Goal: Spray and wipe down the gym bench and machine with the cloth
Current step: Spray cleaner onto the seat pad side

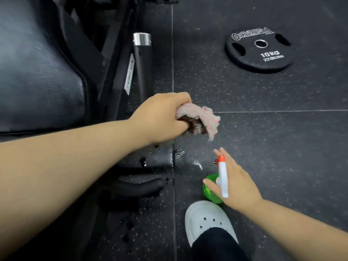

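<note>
Cloth bunched in left hand grip | right hand grip open, fingers straight, just beside spray bottle

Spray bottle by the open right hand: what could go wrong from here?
1. The right hand has straight fingers, not curled round the spray bottle, so it may tip.
2. Wet patches on the floor lie near the white shoe; a slip seems possible.
3. The cloth hangs loose from the left hand and could pick up floor dirt.
</note>
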Demonstrator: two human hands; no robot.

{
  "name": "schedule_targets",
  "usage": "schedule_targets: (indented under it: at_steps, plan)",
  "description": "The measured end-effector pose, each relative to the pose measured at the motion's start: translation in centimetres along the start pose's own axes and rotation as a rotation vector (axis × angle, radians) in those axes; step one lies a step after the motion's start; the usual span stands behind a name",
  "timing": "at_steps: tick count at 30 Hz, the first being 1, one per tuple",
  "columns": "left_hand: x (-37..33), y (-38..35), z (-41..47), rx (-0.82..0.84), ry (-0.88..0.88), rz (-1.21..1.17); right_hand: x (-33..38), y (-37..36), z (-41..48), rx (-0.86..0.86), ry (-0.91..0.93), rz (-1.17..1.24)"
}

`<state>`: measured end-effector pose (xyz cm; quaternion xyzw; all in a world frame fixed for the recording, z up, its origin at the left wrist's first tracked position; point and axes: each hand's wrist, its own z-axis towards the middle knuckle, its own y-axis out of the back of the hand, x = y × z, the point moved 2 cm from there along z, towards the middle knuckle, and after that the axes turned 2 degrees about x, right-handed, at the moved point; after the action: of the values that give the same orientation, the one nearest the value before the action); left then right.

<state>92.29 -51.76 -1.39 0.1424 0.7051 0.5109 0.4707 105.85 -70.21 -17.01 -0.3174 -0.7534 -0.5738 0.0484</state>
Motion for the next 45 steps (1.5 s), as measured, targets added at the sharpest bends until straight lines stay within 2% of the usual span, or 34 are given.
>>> schedule_targets:
  at_steps: [2,4,6,8,10,12,14,17,23,31,34,41,45]
  plan:
    - [0.2,2.7,-0.8,-0.149,-0.058,0.062,2.2,0.6,0.9,-0.059,0.030,0.093]
    - [1.5,6.5,-2.1,-0.365,-0.034,0.032,4.3,1.6,1.3,-0.114,0.113,0.159]
    - [4.2,10.8,-3.4,-0.609,0.054,-0.002,7.5,3.7,1.4,-0.211,0.267,0.274]
    - [7.7,14.5,-4.8,-0.741,0.217,0.057,12.3,6.5,1.2,-0.200,0.371,0.429]
    - [11.9,16.7,-6.0,-0.703,0.471,0.216,16.4,8.5,1.8,-0.041,0.399,0.520]
    - [14.9,17.3,-7.3,-0.557,0.658,0.299,19.5,9.1,3.4,0.190,0.363,0.575]
    - [16.3,16.7,-8.0,-0.469,0.687,0.313,21.6,9.3,5.0,0.337,0.275,0.753]
    - [16.9,16.4,-8.1,-0.479,0.678,0.376,23.5,9.3,7.0,0.416,0.181,0.913]
    - [16.3,17.0,-8.9,-0.400,0.636,0.400,25.0,7.5,7.8,0.453,0.123,0.868]
    - [16.4,16.4,-9.2,-0.434,0.633,0.358,25.5,7.6,8.2,0.416,0.097,0.958]
    - [16.9,16.3,-9.3,-0.427,0.626,0.347,26.7,9.2,8.8,0.412,0.157,0.985]
    - [18.2,16.6,-9.7,-0.429,0.626,0.281,33.9,14.6,14.0,0.290,0.327,0.941]
    - [18.7,16.8,-9.8,-0.409,0.614,0.267,36.1,15.5,15.9,0.306,0.268,0.848]
